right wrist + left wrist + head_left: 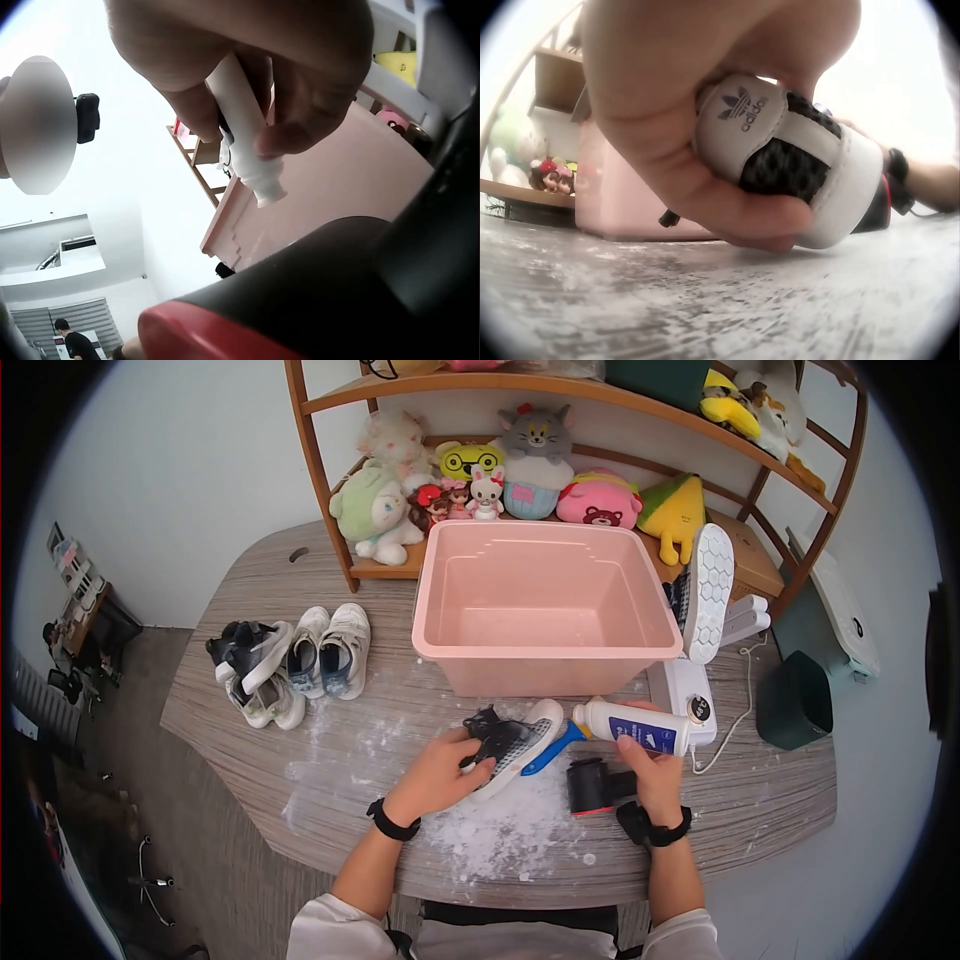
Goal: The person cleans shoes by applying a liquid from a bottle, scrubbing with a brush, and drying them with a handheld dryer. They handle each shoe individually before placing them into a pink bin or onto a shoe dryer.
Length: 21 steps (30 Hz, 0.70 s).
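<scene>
My left hand (435,775) grips a black-and-white sneaker (512,736) by its heel, thumb on one side and fingers on the other. In the left wrist view the sneaker's white heel tab (735,112) carries an adidas mark, and its sole edge is close over the table. A white bottle (640,726) with a blue label lies tilted sideways in my right hand (657,780), neck towards the sneaker. The right wrist view shows the bottle (244,112) pinched between thumb and fingers. Between sneaker and bottle is a blue-handled brush (550,752). A black device (590,785) with a red rim stands below the bottle.
A large pink bin (555,672) stands behind the hands. Several sneakers (345,650) sit at the left. Another sneaker (710,595) stands upright on a white appliance (690,695) at the right. White residue (510,830) covers the near tabletop. Plush toys (535,470) fill the shelf.
</scene>
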Each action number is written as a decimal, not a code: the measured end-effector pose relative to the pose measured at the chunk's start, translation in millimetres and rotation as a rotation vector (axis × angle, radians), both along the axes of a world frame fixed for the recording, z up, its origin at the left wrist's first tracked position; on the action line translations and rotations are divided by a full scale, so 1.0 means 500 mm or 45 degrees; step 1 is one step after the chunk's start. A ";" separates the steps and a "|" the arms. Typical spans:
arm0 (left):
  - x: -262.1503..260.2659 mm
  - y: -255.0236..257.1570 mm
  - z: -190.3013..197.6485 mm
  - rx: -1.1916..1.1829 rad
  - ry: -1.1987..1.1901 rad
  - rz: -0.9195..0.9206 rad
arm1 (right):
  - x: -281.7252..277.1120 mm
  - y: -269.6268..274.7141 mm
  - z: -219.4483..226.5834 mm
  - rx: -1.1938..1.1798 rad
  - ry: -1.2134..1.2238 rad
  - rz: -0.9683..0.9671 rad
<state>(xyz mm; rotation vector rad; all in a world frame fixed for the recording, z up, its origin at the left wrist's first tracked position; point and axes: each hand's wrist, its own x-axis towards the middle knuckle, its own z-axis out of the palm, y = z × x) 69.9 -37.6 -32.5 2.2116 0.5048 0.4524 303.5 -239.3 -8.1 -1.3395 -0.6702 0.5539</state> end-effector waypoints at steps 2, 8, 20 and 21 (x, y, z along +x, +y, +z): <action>0.002 -0.005 -0.002 0.014 -0.016 -0.006 | 0.005 -0.004 -0.018 0.024 0.024 0.007; 0.005 -0.010 0.000 0.081 -0.092 -0.048 | 0.001 0.004 -0.015 0.034 -0.010 -0.081; 0.003 -0.006 -0.006 0.055 -0.070 -0.055 | -0.009 0.012 -0.017 0.049 0.169 -0.024; 0.003 -0.006 -0.008 0.051 -0.087 -0.056 | -0.011 0.010 -0.016 0.045 0.136 -0.010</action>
